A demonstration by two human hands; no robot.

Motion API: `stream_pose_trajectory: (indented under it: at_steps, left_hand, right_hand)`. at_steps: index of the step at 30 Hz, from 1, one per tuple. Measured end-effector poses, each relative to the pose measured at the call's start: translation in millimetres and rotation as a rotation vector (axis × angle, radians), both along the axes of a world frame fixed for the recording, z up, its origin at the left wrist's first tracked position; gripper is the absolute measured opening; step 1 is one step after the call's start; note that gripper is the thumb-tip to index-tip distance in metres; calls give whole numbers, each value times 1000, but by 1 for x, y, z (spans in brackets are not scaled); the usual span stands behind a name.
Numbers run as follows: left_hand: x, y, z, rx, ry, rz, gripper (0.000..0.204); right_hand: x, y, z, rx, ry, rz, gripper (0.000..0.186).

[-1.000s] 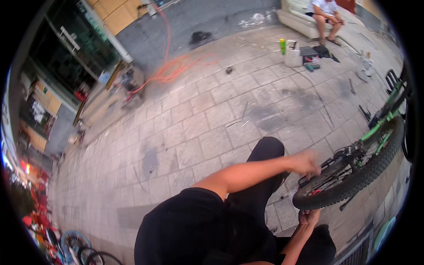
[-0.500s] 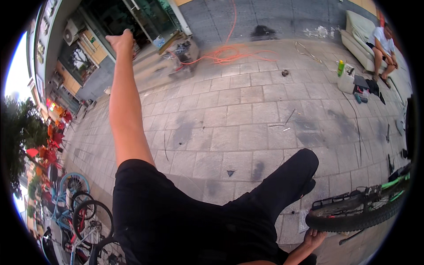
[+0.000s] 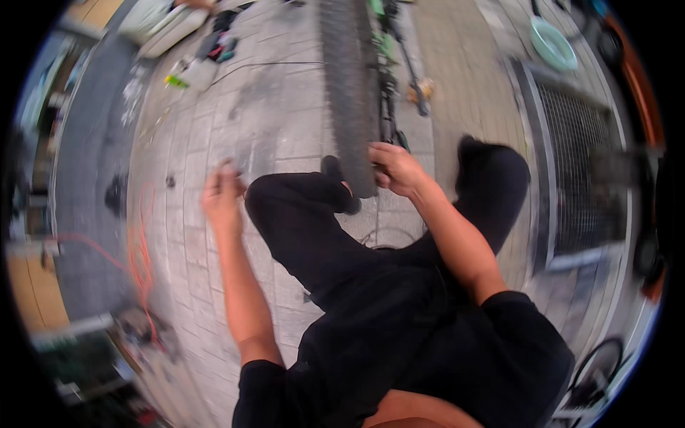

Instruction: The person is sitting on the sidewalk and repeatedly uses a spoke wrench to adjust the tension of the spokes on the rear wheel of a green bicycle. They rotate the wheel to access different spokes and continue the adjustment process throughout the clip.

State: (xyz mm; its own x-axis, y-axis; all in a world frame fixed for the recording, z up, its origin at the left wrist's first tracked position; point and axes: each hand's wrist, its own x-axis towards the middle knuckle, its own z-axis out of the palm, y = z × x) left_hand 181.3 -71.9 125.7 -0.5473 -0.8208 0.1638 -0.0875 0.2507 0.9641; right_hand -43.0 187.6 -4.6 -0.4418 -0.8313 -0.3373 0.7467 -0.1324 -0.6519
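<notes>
Facing an upright bicycle tyre (image 3: 347,93), dark and knobbly, a person in black bends low with knees apart. Right hand (image 3: 399,170) sits at the tyre's near end, on its right side. Fingers curl inward, tips against the edge; from where I stand, cannot tell how firmly they close on it or whether they reach round behind.

Left hand (image 3: 225,196) hangs in the air, well apart from the tyre, just beside the left knee (image 3: 275,192). Fingers half bent and blurred by motion; cannot tell whether something small is pinched there.

Just beyond the right hand: green bicycle parts (image 3: 384,43) along the tyre's right side, with a dark bar (image 3: 414,78) slanting next to them. Right knee (image 3: 499,164) to the right of that grip, near.

Farther right of it: a metal grating (image 3: 578,164) in a pale frame, and beyond that a pale teal basin (image 3: 553,44).

Beyond the left hand, on the paving: a whitish container (image 3: 198,73) and a yellow-green can (image 3: 176,82) close together; any label on either is too blurred to read. A cream sofa (image 3: 164,28) stands past them. Left of the left hand, nearer the wall (image 3: 93,164), an orange hose (image 3: 140,267) lies in loose loops. Whatever marks the tyre's sidewall carries, motion smears them past reading.
</notes>
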Motion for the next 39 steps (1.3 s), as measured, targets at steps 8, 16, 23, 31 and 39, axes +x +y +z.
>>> stream_pose_trajectory:
  at_steps: [8, 16, 23, 31, 39]
  left_hand:
    - [-148, 91, -53, 568, -202, -610, 42]
    - [-158, 80, -48, 685, -365, -637, 69]
    - [-177, 70, -46, 742, -391, -701, 61]
    - [-179, 73, -49, 692, -423, -650, 52]
    - [-179, 75, -56, 673, -463, -618, 44]
  right_hand:
    - [16, 23, -6, 46, -12, -180, 24]
    - [20, 13, -4, 44, -33, -259, 25]
    - [11, 8, -4, 30, 25, -304, 25]
    - [12, 7, -14, 23, -36, -401, 27]
    - [8, 10, -4, -109, -85, -505, 26]
